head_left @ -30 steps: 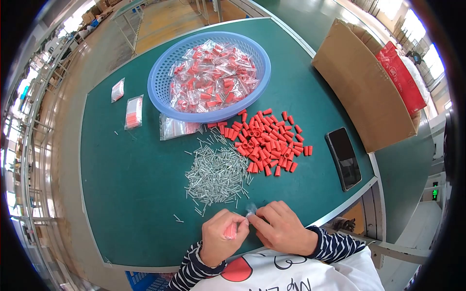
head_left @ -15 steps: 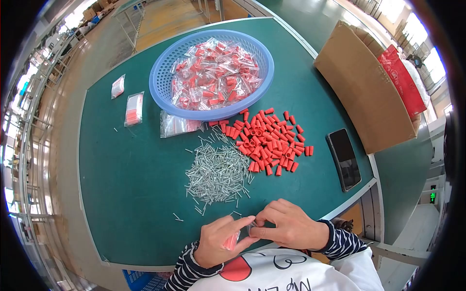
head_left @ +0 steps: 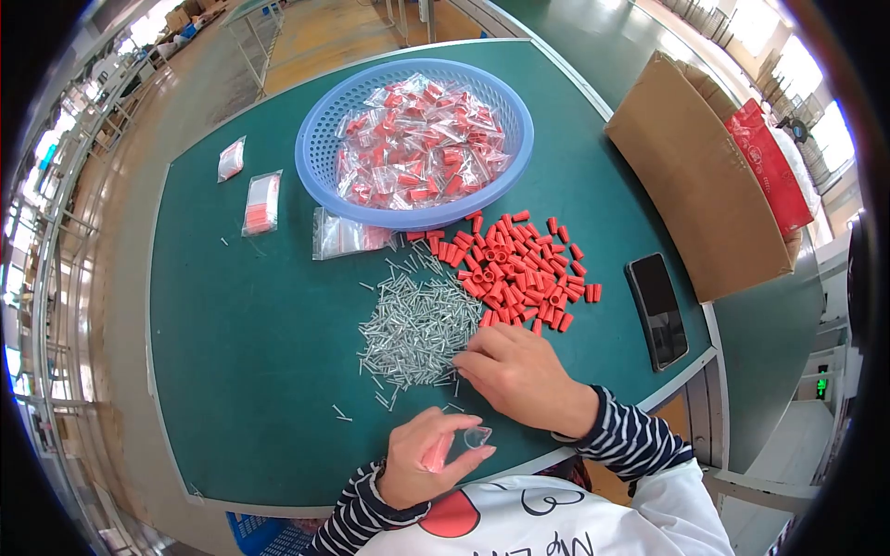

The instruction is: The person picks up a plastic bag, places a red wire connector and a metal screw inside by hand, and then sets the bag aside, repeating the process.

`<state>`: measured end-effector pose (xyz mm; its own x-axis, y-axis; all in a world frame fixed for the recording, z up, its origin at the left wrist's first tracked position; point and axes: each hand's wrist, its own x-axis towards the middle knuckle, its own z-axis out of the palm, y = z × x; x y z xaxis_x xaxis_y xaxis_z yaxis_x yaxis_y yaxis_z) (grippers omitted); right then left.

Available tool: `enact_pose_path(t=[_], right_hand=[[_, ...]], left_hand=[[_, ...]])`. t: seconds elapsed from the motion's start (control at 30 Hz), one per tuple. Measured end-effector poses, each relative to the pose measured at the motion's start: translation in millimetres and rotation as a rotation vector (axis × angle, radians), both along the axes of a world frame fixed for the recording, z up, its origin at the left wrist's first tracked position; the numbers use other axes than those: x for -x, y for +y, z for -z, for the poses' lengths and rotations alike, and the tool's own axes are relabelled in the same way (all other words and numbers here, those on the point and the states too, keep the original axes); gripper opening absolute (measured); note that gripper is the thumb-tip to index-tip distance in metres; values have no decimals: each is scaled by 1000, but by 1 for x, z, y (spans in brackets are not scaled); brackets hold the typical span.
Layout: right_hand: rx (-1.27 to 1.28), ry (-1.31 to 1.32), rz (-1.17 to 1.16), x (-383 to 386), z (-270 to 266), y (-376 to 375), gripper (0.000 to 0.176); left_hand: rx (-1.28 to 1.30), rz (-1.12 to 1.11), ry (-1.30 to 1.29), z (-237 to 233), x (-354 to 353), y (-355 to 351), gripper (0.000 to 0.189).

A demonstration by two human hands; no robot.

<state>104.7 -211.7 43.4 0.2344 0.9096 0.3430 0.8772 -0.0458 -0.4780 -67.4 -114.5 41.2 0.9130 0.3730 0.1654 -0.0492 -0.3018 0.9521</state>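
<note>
Right hand (head_left: 521, 372) now forward, fingers spread on metal pins (head_left: 413, 326); small bag (head_left: 468, 439) pinched in left hand (head_left: 419, 465).

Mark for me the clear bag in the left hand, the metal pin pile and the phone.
clear bag (head_left: 476, 435): head view, on its clear open end.
metal pin pile (head_left: 415, 326): head view, middle of the heap.
phone (head_left: 656, 310): head view, centre of the dark screen.

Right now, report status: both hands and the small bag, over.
Left hand pinches small clear bag. Right hand fingertips on metal pin pile. Few stray pins between hands.
</note>
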Motion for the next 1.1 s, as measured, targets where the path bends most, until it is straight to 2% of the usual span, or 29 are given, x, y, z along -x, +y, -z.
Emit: enact_pose_path(t=[0.2,0.3,0.4,0.6,0.7,0.8,0.9,1.0,1.1], right_hand=[[213,-255,-68,0,-4,19,10],[224,-350,-70,3,-4,26,12],[220,-319,-40,3,0,29,11],[57,191,-21,-11,5,9,10],[88,763,34,-15,1,-1,12],[37,1224,54,-14,8,-6,16],[110,1574,154,-16,-12,-10,19],[59,1852,105,-16,-3,-14,20],[55,1953,197,-11,-5,-13,18]], left_hand=[[0,17,36,1,1,-2,35],[-31,23,25,-1,-2,-1,34],[-41,-2,20,-2,-2,-3,34],[-43,-74,-21,7,-1,-4,36],[-20,-120,-9,6,-3,-4,37],[-29,-183,-1,4,-7,-4,37],[-6,-234,6,1,-14,-6,36],[24,-252,-7,3,-19,-9,35],[14,-247,-14,5,-23,-10,34]])
